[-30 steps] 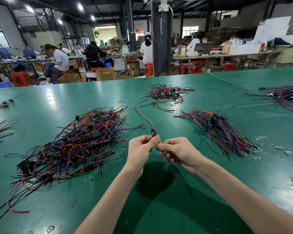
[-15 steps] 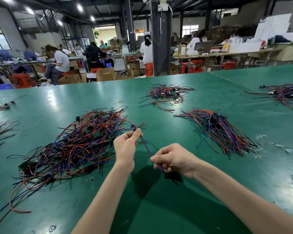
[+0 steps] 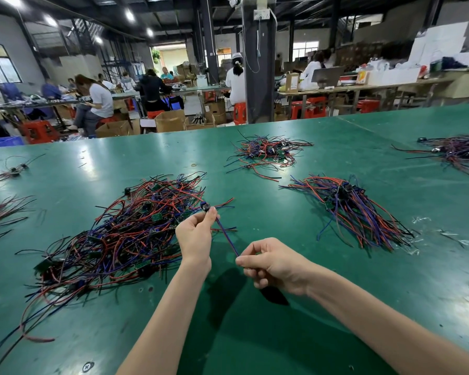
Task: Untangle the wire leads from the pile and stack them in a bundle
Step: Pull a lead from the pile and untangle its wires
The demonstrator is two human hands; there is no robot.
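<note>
While btwn L hand [image 3: 194, 236], R hand [image 3: 271, 263], wire lead [image 3: 228, 239] diagonal; plug [image 3: 205, 206] far-left

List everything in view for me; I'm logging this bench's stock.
table: one, green, under everything.
tangled pile: one, red, blue and black, near left.
bundle: one, same colours, near right.
far pile: one, same colours, far centre.
edge pile: one, mostly purple, far right edge.
loose leads: a few, red and black, left edge.
held lead: one, blue-purple, near centre, stretched straight.
stools: several, red, background benches.
left hand: one, pinches the held lead's far end.
right hand: one, pinches its nearer part.
</note>
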